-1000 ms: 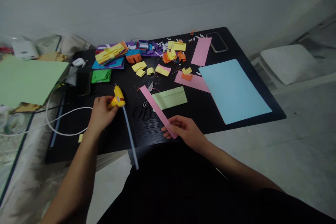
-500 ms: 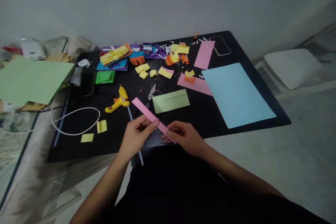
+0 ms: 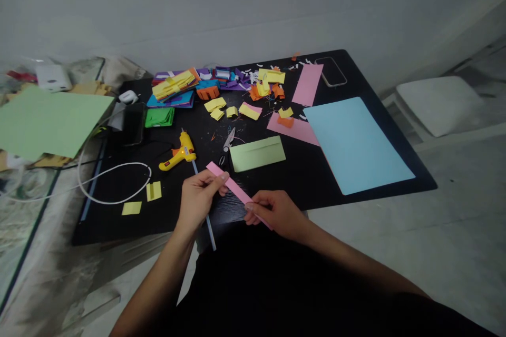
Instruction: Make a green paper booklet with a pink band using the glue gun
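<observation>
A narrow pink paper strip (image 3: 238, 191) slants between my two hands above the table's near edge. My left hand (image 3: 201, 194) pinches it close to its upper left end, thumb on top. Lower down, my right hand (image 3: 276, 212) grips the strip between thumb and fingers, and its lower end juts out past them. Just beyond the strip lies a folded light green paper (image 3: 258, 154). Scissors (image 3: 229, 140) rest behind my left hand, partly hidden. A yellow glue gun (image 3: 181, 152) lies to the left, with a long glue stick (image 3: 210, 233) running behind my left hand past the table edge.
Folded coloured papers (image 3: 174, 86) and scraps (image 3: 241, 79) line the back of the black table (image 3: 166, 221). Blue sheets (image 3: 358, 145) lie at right, near pink pieces (image 3: 308, 84) and a phone (image 3: 332, 71). A white cable (image 3: 114, 202) loops at left beside yellow pieces (image 3: 154, 190).
The strip has slid down and to the right. My left hand now holds it nearer its upper end, and my right hand has dropped slightly, so the hands are farther apart.
</observation>
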Motion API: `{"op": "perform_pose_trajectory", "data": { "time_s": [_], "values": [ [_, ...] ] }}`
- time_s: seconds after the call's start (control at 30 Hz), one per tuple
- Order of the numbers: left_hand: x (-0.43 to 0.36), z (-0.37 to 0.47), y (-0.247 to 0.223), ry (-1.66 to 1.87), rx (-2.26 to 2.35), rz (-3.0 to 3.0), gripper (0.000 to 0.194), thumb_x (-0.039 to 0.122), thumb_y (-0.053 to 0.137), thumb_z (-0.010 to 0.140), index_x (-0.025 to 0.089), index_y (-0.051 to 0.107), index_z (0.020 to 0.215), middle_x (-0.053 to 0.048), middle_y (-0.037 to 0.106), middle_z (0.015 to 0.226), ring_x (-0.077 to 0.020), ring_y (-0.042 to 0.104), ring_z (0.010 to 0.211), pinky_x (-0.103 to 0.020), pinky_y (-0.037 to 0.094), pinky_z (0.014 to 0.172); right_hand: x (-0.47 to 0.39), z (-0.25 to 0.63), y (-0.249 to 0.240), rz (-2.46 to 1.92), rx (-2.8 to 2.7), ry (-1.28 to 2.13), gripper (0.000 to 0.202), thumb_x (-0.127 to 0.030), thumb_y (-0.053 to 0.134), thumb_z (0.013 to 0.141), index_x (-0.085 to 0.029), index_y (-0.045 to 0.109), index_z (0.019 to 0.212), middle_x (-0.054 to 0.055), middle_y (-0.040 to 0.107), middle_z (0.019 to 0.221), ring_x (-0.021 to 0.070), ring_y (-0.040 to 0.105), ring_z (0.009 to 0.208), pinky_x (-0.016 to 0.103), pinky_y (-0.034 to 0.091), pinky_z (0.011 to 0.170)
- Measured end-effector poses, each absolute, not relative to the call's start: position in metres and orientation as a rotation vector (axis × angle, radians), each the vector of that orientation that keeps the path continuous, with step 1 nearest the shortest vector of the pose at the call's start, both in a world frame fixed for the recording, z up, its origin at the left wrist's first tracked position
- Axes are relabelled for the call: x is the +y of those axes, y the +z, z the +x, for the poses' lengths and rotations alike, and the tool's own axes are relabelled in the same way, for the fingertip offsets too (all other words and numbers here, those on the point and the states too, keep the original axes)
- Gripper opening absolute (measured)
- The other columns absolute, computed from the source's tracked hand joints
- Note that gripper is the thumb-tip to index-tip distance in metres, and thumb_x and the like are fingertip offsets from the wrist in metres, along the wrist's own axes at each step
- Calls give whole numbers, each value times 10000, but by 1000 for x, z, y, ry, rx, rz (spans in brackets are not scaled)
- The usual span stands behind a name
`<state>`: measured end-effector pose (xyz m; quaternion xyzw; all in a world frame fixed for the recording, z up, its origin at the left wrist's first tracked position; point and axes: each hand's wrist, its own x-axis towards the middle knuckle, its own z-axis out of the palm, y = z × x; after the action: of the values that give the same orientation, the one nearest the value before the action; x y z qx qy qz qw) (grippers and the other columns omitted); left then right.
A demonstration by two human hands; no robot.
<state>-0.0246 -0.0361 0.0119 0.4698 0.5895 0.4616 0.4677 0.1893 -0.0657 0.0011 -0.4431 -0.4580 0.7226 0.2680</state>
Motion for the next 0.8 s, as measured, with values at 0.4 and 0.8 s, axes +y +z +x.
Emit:
{"op": "perform_pose_trajectory", "data": {
  "time_s": [0.4,0.8],
  "values": [
    [-52,5,4,1148,1542,1263,204,355,822,806,188,773,701,1,733,628,-127,632,561,-229,481,573,-48,171,-2,-1129,-1175,1903,505,-665,734,859,-161,733,832,45,777,712,193,785,674,344,658,712],
    [-49,2,7,1071,1393,1182,276,356,849,784,178,796,989,8,722,712,-128,628,635,-228,501,623,-46,172,-3,-1090,-1164,1937,501,-665,750,854,-164,734,850,47,790,753,192,791,709,355,662,753]
  ]
}}
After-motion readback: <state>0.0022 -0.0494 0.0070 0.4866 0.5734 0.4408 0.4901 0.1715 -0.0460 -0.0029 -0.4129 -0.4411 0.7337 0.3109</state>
